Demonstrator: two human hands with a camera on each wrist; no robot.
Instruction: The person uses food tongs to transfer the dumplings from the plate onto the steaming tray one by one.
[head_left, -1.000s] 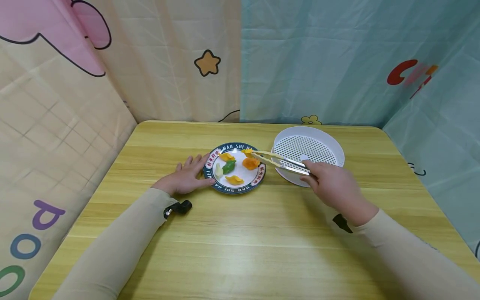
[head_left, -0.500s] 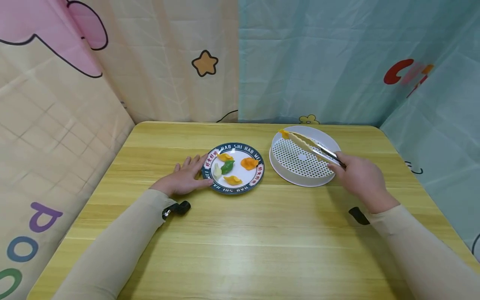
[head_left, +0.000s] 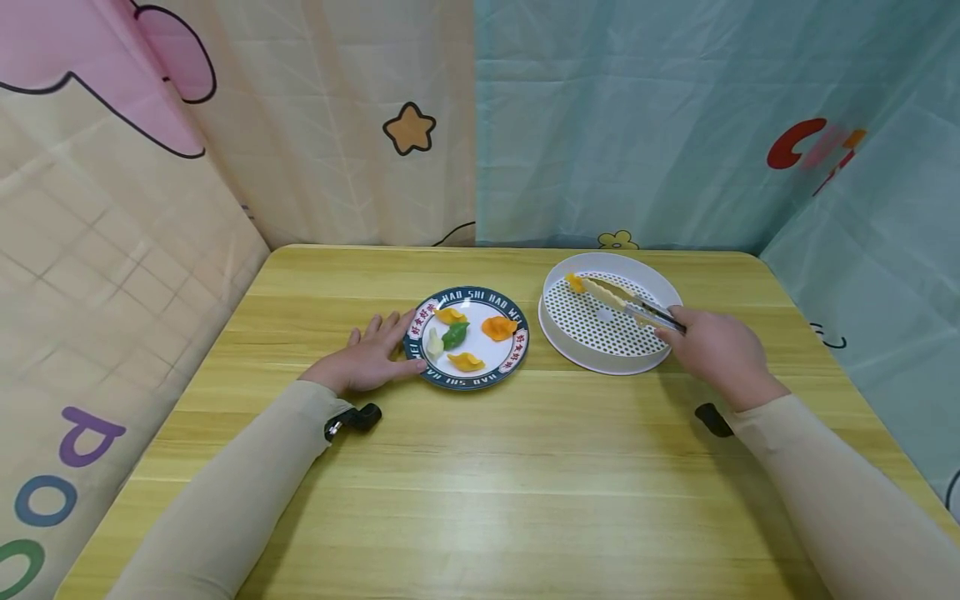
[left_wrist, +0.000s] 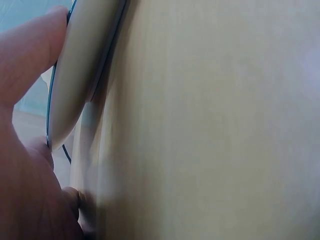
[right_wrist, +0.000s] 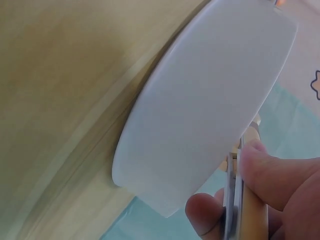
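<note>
My right hand (head_left: pixel 722 357) grips a pair of tongs (head_left: pixel 647 314), thumb on one side and fingers on the other. The tongs' pale tips reach inside a white round steamer basket (head_left: pixel 592 352) with a perforated floor. At those tips, near the basket's far left wall, is a yellow dumpling (head_left: pixel 575 283). My left hand (head_left: pixel 369 357) lies beside a round plate (head_left: pixel 469 382) with a dark blue lettered rim; its thumb and spread fingers touch the rim. On the plate are an orange dumpling (head_left: pixel 498 327), a green one, a whitish one and two yellow ones.
Both plate and basket stand on a wood-grain table (head_left: pixel 480 467), toward its far side. A printed curtain (head_left: pixel 637 125) hangs behind the table's back edge. Black camera mounts (head_left: pixel 365 417) sit at both wrists.
My right hand has carried the yellow dumpling in the tongs rightward from the plate, over the basket's rim, then lowered it inside. My left hand has stayed at the plate.
</note>
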